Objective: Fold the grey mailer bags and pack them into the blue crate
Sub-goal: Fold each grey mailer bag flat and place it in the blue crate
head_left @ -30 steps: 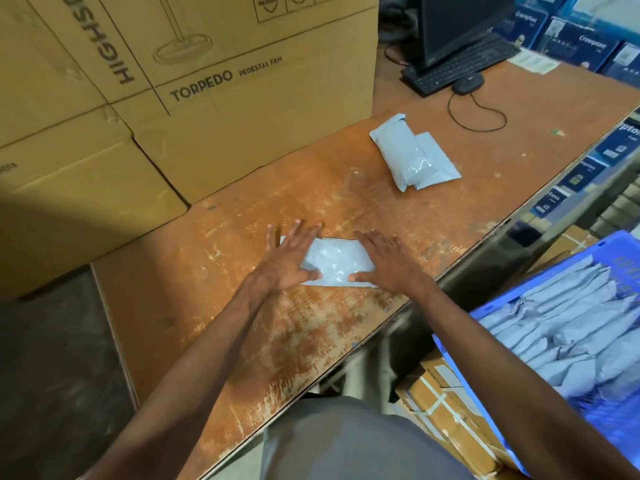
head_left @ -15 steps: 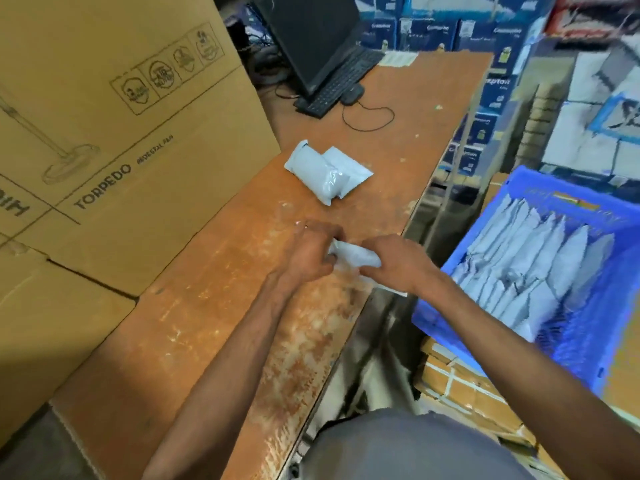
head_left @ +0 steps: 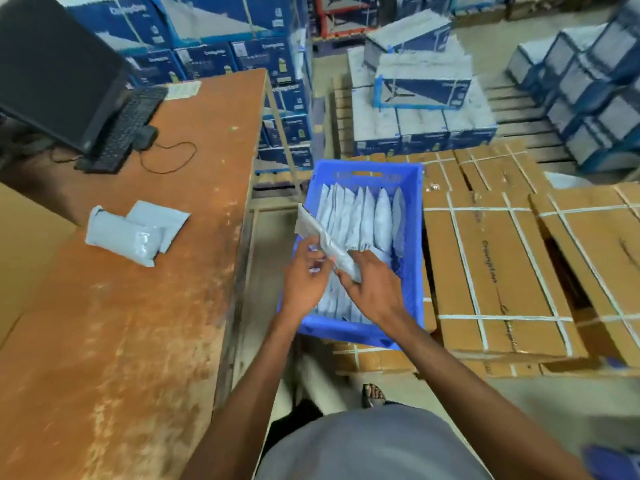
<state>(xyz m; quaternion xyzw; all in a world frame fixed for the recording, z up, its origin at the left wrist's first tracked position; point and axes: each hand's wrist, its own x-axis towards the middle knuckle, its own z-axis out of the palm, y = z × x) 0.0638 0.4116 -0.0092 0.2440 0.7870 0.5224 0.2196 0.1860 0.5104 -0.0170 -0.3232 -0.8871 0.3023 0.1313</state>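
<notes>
A folded grey mailer bag [head_left: 323,242] is now held in the air above the near left part of the blue crate [head_left: 414,271], gripped by both hands. One second earlier the same bag lay flat on the counter [head_left: 166,306], pressed down under two spread hands; half a second earlier it was being gathered up at the counter's edge. The bag has since been lifted clear of the counter and carried across to the crate, and the view has swung with it.

The left hand [head_left: 304,277] is curled, its fingertips pinching the bag's lower left side. The right hand [head_left: 372,289] grips the bag's lower end, fingers wrapped round it. The bag slants upward and leftward from the hands, its top end over the crate's left wall.

Inside the crate, a row of folded bags [head_left: 367,216] stands on edge, packed side by side and filling the far half; more bags lie beneath the hands. The crate sits just right of the counter, on strapped cardboard cartons [head_left: 491,265].

Left of the crate, on the counter, a further bundle of grey mailer bags [head_left: 133,232] remains to be handled.

The change suggests that folding of this bag is finished and packing is under way. Judged from the layout, the bag is to be slotted upright among the standing row, after which the bundle on the counter would be dealt with.
</notes>
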